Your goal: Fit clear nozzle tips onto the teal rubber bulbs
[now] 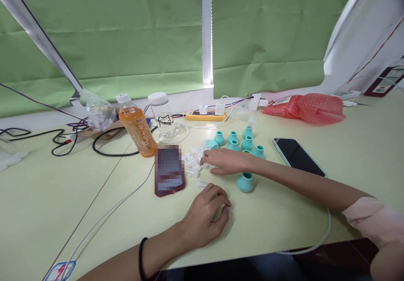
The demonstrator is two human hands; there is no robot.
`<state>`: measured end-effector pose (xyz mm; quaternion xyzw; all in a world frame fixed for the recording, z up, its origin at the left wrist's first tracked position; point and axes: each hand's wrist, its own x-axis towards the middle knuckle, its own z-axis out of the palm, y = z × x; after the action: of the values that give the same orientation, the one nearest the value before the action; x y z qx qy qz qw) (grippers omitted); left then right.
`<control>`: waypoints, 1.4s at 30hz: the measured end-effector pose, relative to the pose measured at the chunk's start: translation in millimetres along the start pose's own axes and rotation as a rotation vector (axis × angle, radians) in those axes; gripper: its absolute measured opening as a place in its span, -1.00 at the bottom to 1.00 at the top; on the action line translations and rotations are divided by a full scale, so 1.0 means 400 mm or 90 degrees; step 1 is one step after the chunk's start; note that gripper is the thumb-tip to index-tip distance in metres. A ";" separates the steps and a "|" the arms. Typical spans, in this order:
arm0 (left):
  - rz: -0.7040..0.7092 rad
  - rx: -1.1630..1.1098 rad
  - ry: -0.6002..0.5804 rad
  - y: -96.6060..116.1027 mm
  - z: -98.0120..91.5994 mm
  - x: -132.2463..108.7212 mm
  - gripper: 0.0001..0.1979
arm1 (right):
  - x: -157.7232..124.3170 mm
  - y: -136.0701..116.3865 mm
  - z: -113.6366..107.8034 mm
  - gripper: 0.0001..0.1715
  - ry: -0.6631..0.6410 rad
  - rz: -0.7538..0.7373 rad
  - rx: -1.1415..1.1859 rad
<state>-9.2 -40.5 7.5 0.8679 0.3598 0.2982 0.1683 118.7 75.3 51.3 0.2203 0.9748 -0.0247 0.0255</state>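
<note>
My right hand (225, 161) reaches over a pile of small white and clear plastic pieces (192, 169), its fingers extended and apart at the pile's right side. Nothing shows in its grasp. Nearer the table's front edge rests my left hand (206, 215), with a black band on the wrist. Its fingers are curled in and the thumb is close to the forefinger; whatever lies inside is hidden. A clear piece (202, 184) lies just beyond its knuckles. One turquoise vase-shaped piece (245, 183) stands below my right wrist, and several similar turquoise pieces (233, 145) stand behind the forearm.
A red-cased phone (169, 171) lies left of the pile; another phone (298, 156) is at right. Behind stand an orange drink bottle (137, 127), a clear cup (162, 116) and a yellow power strip (205, 116). A red plastic bag (306, 108) lies at back right.
</note>
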 end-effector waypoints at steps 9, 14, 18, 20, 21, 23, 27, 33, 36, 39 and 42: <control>-0.031 0.002 0.019 -0.011 -0.001 0.008 -0.83 | -0.010 0.015 0.009 -0.73 0.030 0.002 -0.017; -0.050 0.000 0.010 -0.014 -0.003 0.012 -0.83 | -0.020 0.031 0.009 -0.69 0.023 0.043 -0.026; -0.052 0.004 0.006 -0.012 -0.004 0.010 -0.82 | -0.014 0.032 0.010 -0.84 0.032 0.059 -0.022; -0.056 0.002 0.008 -0.012 -0.005 0.009 -0.82 | -0.007 0.027 0.016 -0.82 0.049 0.069 -0.031; -0.058 0.001 0.007 -0.013 -0.005 0.009 -0.82 | -0.003 0.025 0.019 -0.81 0.055 0.080 -0.038; -0.060 -0.005 0.003 -0.014 -0.005 0.008 -0.83 | 0.003 0.021 0.025 -0.82 0.062 0.101 -0.052; -0.070 -0.062 0.054 -0.020 -0.007 0.004 -0.83 | -0.008 0.025 0.002 -0.91 0.095 0.117 -0.043; -0.123 -0.243 0.386 -0.031 -0.009 0.006 -0.74 | -0.057 0.025 -0.090 -0.85 0.091 -0.011 0.252; -0.194 -0.331 0.322 -0.032 -0.011 0.015 -0.67 | -0.064 -0.008 -0.096 -0.85 0.079 -0.076 0.310; -0.250 -0.383 0.278 -0.032 -0.012 0.020 -0.77 | -0.065 -0.038 -0.091 -0.85 0.125 -0.081 0.253; -0.237 -0.355 0.278 -0.029 -0.008 0.016 -0.86 | -0.060 -0.029 -0.094 -0.78 0.130 -0.083 0.258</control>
<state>-13.7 -27.6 6.5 0.6251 0.4433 0.5263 0.3684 133.7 57.0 90.9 0.1591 0.9595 -0.1993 -0.1200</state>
